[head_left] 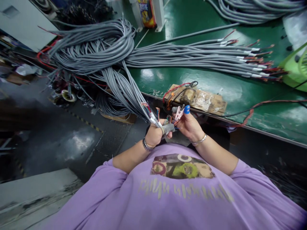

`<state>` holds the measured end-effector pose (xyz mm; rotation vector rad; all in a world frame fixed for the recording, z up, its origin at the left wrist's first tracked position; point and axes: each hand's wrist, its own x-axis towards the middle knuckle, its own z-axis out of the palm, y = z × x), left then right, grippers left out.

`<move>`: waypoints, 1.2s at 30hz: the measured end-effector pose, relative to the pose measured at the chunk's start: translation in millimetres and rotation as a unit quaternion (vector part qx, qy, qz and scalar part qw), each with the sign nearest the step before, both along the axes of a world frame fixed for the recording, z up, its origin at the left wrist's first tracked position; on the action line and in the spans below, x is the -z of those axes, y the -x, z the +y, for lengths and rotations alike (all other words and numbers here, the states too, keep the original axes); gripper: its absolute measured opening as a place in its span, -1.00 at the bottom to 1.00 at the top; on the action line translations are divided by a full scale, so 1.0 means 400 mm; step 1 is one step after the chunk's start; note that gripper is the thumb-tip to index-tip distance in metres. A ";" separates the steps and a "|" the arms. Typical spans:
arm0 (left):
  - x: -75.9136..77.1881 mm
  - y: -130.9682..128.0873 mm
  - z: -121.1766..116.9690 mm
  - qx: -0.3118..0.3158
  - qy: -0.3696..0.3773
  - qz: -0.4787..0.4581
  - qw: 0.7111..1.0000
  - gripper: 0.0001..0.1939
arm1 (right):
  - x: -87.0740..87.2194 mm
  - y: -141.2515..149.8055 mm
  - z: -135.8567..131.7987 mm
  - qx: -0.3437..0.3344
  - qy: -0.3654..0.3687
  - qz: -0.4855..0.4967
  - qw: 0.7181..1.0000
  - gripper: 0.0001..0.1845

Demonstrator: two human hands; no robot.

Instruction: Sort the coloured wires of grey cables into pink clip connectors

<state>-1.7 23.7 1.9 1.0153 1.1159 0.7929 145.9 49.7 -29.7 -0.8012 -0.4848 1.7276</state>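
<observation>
My left hand, with grey wrapping on a finger, is closed round the stripped end of a grey cable. Thin coloured wires fan out above its thumb and fingers. Close on the right, my right hand has a blue cover on one fingertip. Its fingers pinch a small pale pink clip, close to the wire ends. Whether the clip touches a wire is too small to tell. Other grey cables run down from the bench to my left hand, their ends bunched beside it.
A large coil of grey cable lies on the green bench, with stripped ends reaching right. At the front edge sits a wooden block with wires. A green basket stands at right; a red lead crosses the edge.
</observation>
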 end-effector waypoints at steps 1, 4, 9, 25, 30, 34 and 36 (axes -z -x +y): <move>0.003 0.001 0.000 0.001 -0.002 0.004 1.000 -0.66 | 0.000 0.001 0.000 0.006 0.001 0.002 1.000 -0.34; 0.009 0.000 0.001 0.009 -0.006 0.014 1.000 -0.66 | 0.002 0.001 -0.001 0.008 0.010 0.011 1.000 -0.37; 0.005 0.002 -0.006 0.009 -0.012 0.004 1.000 -0.65 | 0.004 -0.006 -0.008 -0.018 0.028 0.027 0.999 -0.33; -0.020 -0.034 -0.043 -0.058 -0.117 0.048 0.990 -0.58 | 0.006 -0.013 -0.033 0.030 -0.037 -0.004 0.999 -0.52; -0.025 -0.043 -0.037 -0.057 -0.135 0.064 0.987 -0.56 | 0.027 -0.001 -0.034 0.133 -0.064 -0.115 0.982 -0.49; -0.013 -0.042 -0.038 -0.063 -0.144 0.062 0.986 -0.57 | 0.013 0.008 -0.026 0.025 -0.047 -0.026 0.998 -0.40; -0.006 -0.041 -0.039 -0.073 -0.143 0.055 0.986 -0.57 | 0.008 0.010 -0.022 -0.006 -0.036 0.005 0.999 -0.38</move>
